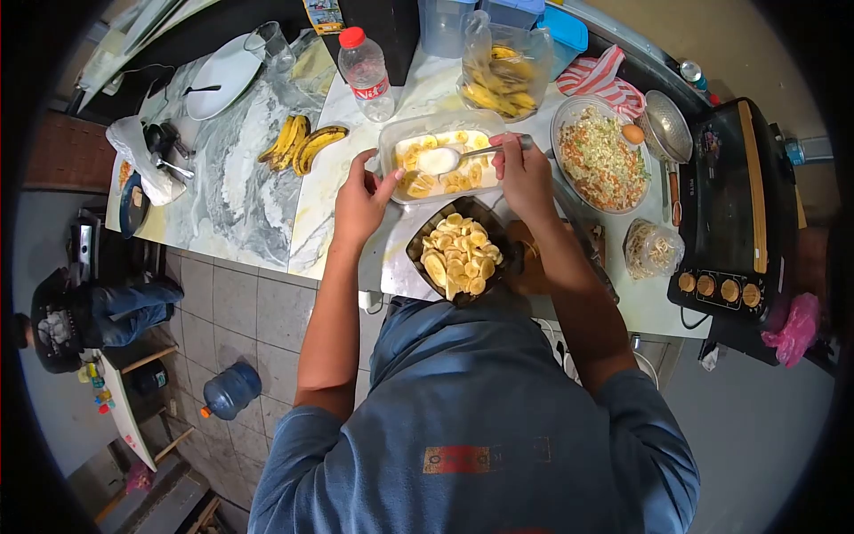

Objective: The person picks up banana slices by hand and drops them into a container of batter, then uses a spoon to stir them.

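A clear plastic container (391,142) holds banana slices in a white cream. My left hand (363,201) grips its left wall, thumb over the rim. In my right hand (525,173) is a metal spoon (471,154), its bowl heaped with white cream above the slices. Right in front of my body, below the container, a dark square bowl (414,245) is filled with banana slices (461,254). Several whole bananas (302,144) lie on the marble counter to the left. Behind the container, a clear plastic bag (507,71) holds more bananas.
A plate of chopped vegetables (600,160) with an egg (632,133), a strainer (667,125) and a toaster oven (729,214) stand right. A red-capped bottle (366,76) and white plate (224,76) are behind. Another person (89,316) stands far left, near a water jug (232,391).
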Demonstrator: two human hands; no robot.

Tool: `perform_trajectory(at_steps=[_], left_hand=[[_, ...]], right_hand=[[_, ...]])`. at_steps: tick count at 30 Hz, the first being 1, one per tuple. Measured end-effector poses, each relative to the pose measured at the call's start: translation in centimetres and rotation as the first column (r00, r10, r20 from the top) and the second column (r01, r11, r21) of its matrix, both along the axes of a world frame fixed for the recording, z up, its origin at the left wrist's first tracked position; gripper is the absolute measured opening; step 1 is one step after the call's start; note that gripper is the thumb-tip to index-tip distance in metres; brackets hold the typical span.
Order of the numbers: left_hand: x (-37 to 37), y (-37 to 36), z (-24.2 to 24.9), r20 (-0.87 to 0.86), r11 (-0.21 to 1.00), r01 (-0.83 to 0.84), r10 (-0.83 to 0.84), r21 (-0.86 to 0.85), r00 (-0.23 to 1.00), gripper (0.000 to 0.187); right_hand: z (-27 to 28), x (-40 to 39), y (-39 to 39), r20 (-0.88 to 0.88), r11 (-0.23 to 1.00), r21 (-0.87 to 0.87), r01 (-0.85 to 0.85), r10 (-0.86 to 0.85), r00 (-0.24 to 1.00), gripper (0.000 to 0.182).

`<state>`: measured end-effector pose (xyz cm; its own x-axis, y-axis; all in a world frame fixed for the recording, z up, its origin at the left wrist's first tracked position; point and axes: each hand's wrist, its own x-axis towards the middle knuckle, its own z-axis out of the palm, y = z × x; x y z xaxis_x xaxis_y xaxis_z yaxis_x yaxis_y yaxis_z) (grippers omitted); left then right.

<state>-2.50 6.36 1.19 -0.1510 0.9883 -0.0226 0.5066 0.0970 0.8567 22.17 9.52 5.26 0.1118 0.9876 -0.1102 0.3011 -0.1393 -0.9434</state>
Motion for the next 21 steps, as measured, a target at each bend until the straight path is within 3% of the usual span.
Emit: perform_trajectory(at_steps=[3,5,6,8,9,12,17,21], left_hand=[[-0.2,0.0,0.0,-0.019,1.0,-0.003,0.003,-0.02,1.0,0.057],[-0.3,0.0,-0.4,0.0,0.999,-0.008,0.008,-0.033,1.0,0.058],[-0.3,0.1,-0.4,0.018,0.999,-0.012,0.013,-0.038,1.0,0.059],[-0.3,0.0,-0.4,0.025,0.999,-0.019,0.02,-0.037,0.999,0.06],[-0.2,0.0,-0.4,0.031,0.999,-0.033,0.034,-0.038,0.999,0.06],[-0.4,0.0,-0.4,-0.009,0.999,-0.027,0.026,-0.042,1.0,0.06],[-0.3,0.1,-0.3,0.013,0.998,-0.035,0.036,-0.055,0.999,0.06],[-0.3,0.0,-0.7,0.035,0.998,-0.04,0.042,-0.048,0.998,0.06]], right_hand=[[0.5,0.0,-0.6,0.017,0.992,0.127,-0.028,0.026,1.0,0.03],[0.6,-0.2,-1.0,0.106,0.894,0.388,-0.225,0.199,0.974,0.027],[0.6,-0.2,-0.9,0.107,0.895,0.387,-0.222,0.195,0.975,0.027],[0.8,-0.2,-0.7,0.282,0.808,0.48,-0.341,0.226,0.932,0.02],[1.0,0.0,-0.6,0.251,0.808,0.511,-0.292,0.184,0.95,0.018],[2.3,0.5,-0.3,0.254,0.874,0.437,-0.214,0.108,0.961,0.019],[0.3,0.3,0.2,0.371,0.883,0.41,-0.228,0.067,0.926,0.024],[0.5,-0.4,0.4,0.243,0.962,0.26,-0.083,0.018,0.97,0.028]])
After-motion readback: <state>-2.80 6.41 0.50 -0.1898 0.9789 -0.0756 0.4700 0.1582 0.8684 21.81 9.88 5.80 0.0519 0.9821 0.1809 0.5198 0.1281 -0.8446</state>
